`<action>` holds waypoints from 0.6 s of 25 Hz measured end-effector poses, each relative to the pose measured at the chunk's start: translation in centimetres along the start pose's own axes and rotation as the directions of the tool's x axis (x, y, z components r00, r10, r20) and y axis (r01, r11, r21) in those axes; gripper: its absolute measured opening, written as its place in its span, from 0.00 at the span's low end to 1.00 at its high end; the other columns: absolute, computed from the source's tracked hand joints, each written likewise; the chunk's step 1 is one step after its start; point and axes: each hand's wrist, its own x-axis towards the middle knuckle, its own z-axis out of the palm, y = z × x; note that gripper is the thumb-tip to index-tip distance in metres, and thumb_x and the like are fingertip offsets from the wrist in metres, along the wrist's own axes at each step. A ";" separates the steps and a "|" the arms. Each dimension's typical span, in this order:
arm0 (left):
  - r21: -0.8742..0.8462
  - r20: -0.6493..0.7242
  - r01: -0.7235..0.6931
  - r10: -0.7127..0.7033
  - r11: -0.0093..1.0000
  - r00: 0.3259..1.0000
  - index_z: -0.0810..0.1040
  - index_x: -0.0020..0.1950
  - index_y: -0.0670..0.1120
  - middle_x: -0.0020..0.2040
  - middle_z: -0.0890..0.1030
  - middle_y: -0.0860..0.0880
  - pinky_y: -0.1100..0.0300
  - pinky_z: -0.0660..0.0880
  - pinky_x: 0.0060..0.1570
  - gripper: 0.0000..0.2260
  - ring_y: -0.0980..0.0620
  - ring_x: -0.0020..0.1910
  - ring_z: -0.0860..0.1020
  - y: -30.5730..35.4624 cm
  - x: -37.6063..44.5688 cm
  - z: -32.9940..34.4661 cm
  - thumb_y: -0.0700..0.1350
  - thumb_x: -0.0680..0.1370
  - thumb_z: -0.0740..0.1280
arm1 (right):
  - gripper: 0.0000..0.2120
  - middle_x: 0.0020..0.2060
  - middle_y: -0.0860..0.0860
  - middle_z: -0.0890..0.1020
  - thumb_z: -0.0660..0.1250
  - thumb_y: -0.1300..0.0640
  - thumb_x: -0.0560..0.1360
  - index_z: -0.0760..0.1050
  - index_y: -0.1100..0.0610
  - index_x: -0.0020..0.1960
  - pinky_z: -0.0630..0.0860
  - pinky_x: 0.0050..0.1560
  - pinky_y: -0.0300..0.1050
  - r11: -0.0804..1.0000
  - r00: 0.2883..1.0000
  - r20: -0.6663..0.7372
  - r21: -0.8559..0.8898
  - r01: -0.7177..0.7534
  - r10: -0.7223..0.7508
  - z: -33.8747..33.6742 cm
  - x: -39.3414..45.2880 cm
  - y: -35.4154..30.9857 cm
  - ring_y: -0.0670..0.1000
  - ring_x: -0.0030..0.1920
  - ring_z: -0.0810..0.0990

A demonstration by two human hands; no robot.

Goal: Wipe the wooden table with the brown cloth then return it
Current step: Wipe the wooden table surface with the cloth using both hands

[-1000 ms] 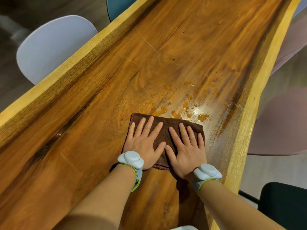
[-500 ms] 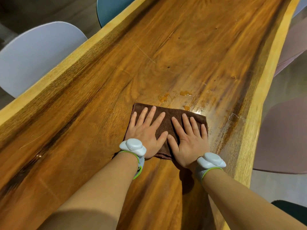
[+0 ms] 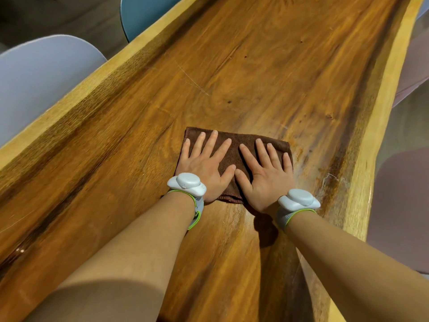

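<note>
The brown cloth lies folded flat on the long wooden table, right of its middle. My left hand presses palm-down on the cloth's left half with the fingers spread. Beside it my right hand presses flat on the right half, the two thumbs almost touching. Each wrist wears a white tracker band. A faint wet sheen shows on the wood just right of the cloth. The cloth's near edge shows between the two wrists.
A pale lavender chair and a teal chair stand along the table's left edge. Pink chairs stand along the right edge. The raised light rim of the table runs close to my right hand.
Both hands have pushed the cloth forward, away from me, over the wet orange droplets. The droplets no longer show; a thin wet sheen is left beside the cloth.
</note>
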 end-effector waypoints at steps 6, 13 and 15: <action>0.011 0.000 0.007 -0.007 1.000 1.000 0.50 0.77 0.61 0.80 0.48 0.52 0.43 0.40 0.75 0.29 0.47 0.79 0.45 0.0 4.3 0.2 0.65 0.77 0.48 | 0.30 0.80 0.48 0.52 0.45 0.33 0.77 0.49 0.36 0.78 0.44 0.76 0.61 1.000 0.999 -0.048 -0.014 0.024 -0.024 -0.2 4.3 1.5 0.54 0.79 0.49; 0.029 -0.003 0.049 -0.049 0.998 0.999 0.52 0.77 0.61 0.80 0.50 0.52 0.41 0.41 0.74 0.29 0.47 0.78 0.46 0.3 8.4 0.7 0.66 0.76 0.47 | 0.30 0.80 0.47 0.52 0.43 0.31 0.76 0.50 0.36 0.77 0.45 0.76 0.61 0.996 0.996 -0.042 -0.043 0.082 -0.084 -0.7 9.1 3.6 0.52 0.79 0.49; 0.036 -0.011 0.060 -0.060 0.998 0.998 0.53 0.76 0.62 0.80 0.50 0.52 0.41 0.42 0.74 0.29 0.46 0.78 0.47 0.4 8.9 0.9 0.66 0.75 0.47 | 0.31 0.80 0.47 0.53 0.44 0.31 0.75 0.51 0.36 0.77 0.45 0.76 0.61 0.995 0.995 -0.044 -0.037 0.091 -0.093 -0.7 9.7 3.8 0.52 0.79 0.50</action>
